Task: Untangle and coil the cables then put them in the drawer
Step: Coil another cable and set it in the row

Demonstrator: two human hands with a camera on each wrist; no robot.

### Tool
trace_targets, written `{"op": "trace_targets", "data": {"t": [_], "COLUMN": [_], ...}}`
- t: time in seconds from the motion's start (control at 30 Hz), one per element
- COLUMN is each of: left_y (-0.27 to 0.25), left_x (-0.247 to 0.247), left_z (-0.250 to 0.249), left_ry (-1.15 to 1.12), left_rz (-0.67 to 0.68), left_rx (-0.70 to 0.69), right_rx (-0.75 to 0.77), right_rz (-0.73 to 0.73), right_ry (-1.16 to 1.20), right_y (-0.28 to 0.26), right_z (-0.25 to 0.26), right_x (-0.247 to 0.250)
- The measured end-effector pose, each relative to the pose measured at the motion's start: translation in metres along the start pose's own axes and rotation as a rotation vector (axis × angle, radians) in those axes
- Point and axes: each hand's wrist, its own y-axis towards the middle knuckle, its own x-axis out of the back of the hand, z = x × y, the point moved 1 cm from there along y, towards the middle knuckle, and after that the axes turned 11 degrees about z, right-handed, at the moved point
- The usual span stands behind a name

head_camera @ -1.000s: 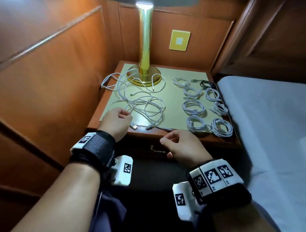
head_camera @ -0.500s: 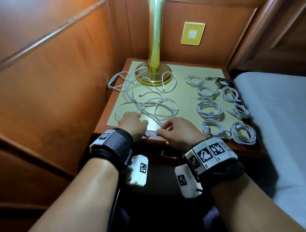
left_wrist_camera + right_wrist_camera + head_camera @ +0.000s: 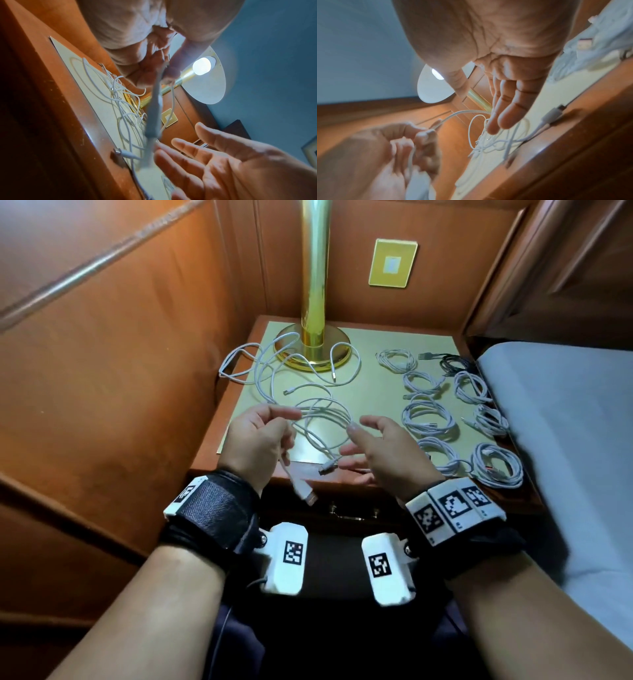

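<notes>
A tangle of white cables (image 3: 308,392) lies on the left half of the nightstand top (image 3: 370,344), looping round the lamp base. My left hand (image 3: 260,436) is raised over the front edge and pinches one white cable (image 3: 154,108) between thumb and fingers; its USB plug (image 3: 306,495) dangles below the palm. My right hand (image 3: 380,446) hovers beside it, fingers straight and spread, holding nothing; its fingertips (image 3: 496,121) are close to the loose loops. Another plug (image 3: 328,466) lies at the front edge. The drawer front with its brass handle (image 3: 352,513) shows below, closed.
Several coiled white cables (image 3: 428,416) and a dark one (image 3: 452,361) lie in rows on the right half of the top. A brass lamp (image 3: 313,302) stands at the back. Wood panelling closes the left; a bed with a light sheet (image 3: 565,440) borders the right.
Both hands have lifted from the front edge. My left hand has picked up a cable end, whose plug now hangs free. My right hand has opened.
</notes>
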Motion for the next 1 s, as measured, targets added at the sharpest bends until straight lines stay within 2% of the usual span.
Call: {"op": "trace_targets", "data": {"t": [0.17,0.3,0.37,0.43,0.57,0.63,0.73,0.87,1.0], "left_y": [-0.002,-0.006,-0.007,-0.004,0.002,0.001,-0.001,0.001,0.006], "left_x": [-0.003,-0.001,-0.001,0.000,0.004,0.004,0.006,0.003,-0.001], "left_z": [-0.007,-0.010,-0.008,-0.002,0.010,0.012,0.015,0.022,0.031], "left_ry": [-0.099,-0.091,-0.018,0.103,0.265,0.300,0.482,0.700,0.738], "left_rz": [0.057,0.071,0.065,0.076,0.100,0.107,0.105,0.131,0.192], "left_rx": [0.063,0.119,0.153,0.166,0.245,0.226,0.210,0.196,0.181], "right_rx": [-0.025,0.098,0.157,0.200,0.202,0.206,0.220,0.278,0.381], "right_rz": [0.139,0.077,0.048,0.025,0.001,-0.011,-0.013,0.070,0.219], "right_ry": [0.545,0.925,1.001,0.963,0.696,0.585,0.494,0.481,0.628], "right_y": [0.003,0.010,0.012,0.014,0.016,0.017,0.017,0.009,0.003], "right_z": [0.014,0.016,0.017,0.019,0.021,0.020,0.019,0.023,0.026], "right_x": [0.003,0.016,0.021,0.024,0.023,0.021,0.017,0.014,0.010]}}
